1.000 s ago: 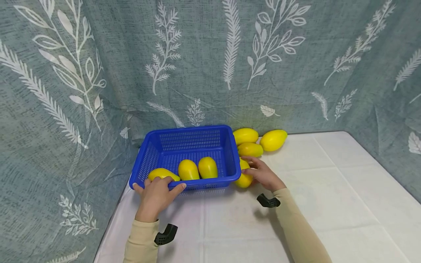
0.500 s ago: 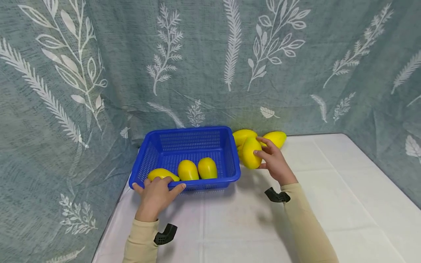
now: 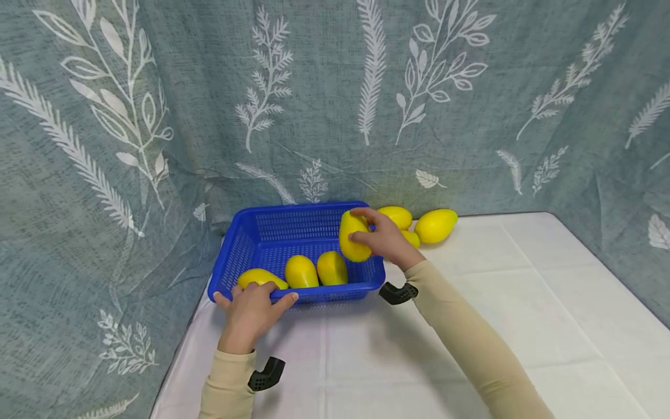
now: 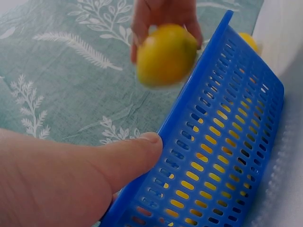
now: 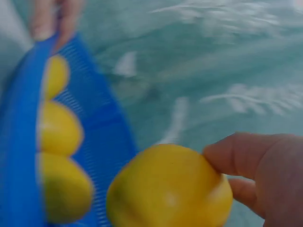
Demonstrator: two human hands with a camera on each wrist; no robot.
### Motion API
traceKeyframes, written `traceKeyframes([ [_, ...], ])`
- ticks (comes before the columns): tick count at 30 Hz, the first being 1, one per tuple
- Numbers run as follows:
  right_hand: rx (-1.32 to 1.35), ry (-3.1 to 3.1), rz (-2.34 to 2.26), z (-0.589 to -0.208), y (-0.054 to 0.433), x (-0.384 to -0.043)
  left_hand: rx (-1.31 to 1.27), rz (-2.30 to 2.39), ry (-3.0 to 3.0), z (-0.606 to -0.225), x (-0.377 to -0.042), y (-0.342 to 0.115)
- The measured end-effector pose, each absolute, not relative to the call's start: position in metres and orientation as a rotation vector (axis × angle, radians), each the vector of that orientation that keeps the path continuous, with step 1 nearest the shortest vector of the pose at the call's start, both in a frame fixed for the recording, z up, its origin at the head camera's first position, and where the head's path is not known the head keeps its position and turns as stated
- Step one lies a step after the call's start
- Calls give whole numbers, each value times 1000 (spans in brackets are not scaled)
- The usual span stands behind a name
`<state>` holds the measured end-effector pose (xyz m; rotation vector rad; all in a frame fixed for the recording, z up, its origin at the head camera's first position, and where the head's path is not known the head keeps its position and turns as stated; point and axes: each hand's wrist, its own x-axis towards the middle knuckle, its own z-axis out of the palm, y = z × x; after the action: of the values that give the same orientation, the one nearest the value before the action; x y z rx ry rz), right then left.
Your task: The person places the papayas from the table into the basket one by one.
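Observation:
A blue plastic basket (image 3: 303, 293) with slotted walls stands on the table. Three yellow mangoes lie along its near wall: one (image 3: 262, 277) on its side at the left, a second mango (image 3: 301, 272) and a third mango (image 3: 332, 268) beside it. My left hand (image 3: 250, 311) grips the basket's near rim, its thumb (image 4: 137, 153) outside and the fingers reaching over. Above the basket's right end, my right hand (image 3: 387, 237) holds another mango (image 3: 353, 237) between thumb and fingers. In the right wrist view this mango (image 5: 165, 189) hangs apart from those inside.
Right of the basket, outside it, lie more mangoes: one (image 3: 396, 216) at the back, one (image 3: 412, 238) partly behind my right hand, and one (image 3: 436, 226) farther right. A patterned green-grey curtain (image 3: 324, 105) hangs behind the white-covered table (image 3: 523, 302).
My right hand took hold of a mango beside the basket, lifted it and carried it left over the basket's right wall. The left hand stays on the near rim.

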<state>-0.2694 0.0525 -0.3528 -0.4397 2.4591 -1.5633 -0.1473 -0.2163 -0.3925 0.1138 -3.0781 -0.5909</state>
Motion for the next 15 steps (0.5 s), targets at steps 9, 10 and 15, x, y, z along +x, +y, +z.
traceKeyframes([
  [9, -374, 2648, -1211, -375, 19, -264, 108, -578, -3094, -396, -148, -215],
  [10, -362, 2670, -1197, -375, 17, -263, 107, -583, -3091, -396, -148, -215],
  [15, -383, 2763, -1072, -375, 11, -261, 118, -591, -3076, -395, -149, -217],
])
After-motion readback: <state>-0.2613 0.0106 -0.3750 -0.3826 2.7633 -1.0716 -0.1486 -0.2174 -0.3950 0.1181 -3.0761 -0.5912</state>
